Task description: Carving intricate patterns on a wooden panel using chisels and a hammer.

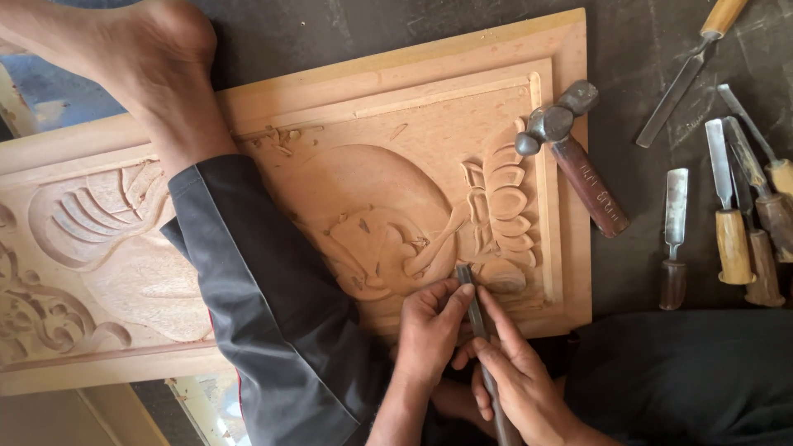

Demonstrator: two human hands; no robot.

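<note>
1. The chisel (pixel 477 318) is standing steeply over the lower middle of the panel (pixel 429 99), its tip touching the carved wood just beside the lotus relief (pixel 504 206).
2. The left hand (pixel 429 334) is pinching the chisel's blade near the tip, fingers wrapped around the metal.
3. The right hand (pixel 516 380) is grasping the chisel's shaft lower down, fingers clenched around it; the handle end is running out of view at the bottom edge.
4. The panel's raised frame is lying just below the tip, and the two hands are crossing it. Open carved ground is lying above and left of the tip, toward the rounded relief (pixel 372 215).
5. A leg in a grey trouser (pixel 256 289) is resting across the panel, the bare foot (pixel 157 66) reaching past its upper edge; it is closing off the panel's left half.
6. A hammer (pixel 570 157) is lying on the panel's right frame, its handle overhanging onto the dark floor (pixel 628 272).
7. Spare chisels (pixel 727 231) are lying in a loose row on the floor to the right, well apart from the hands.
</note>
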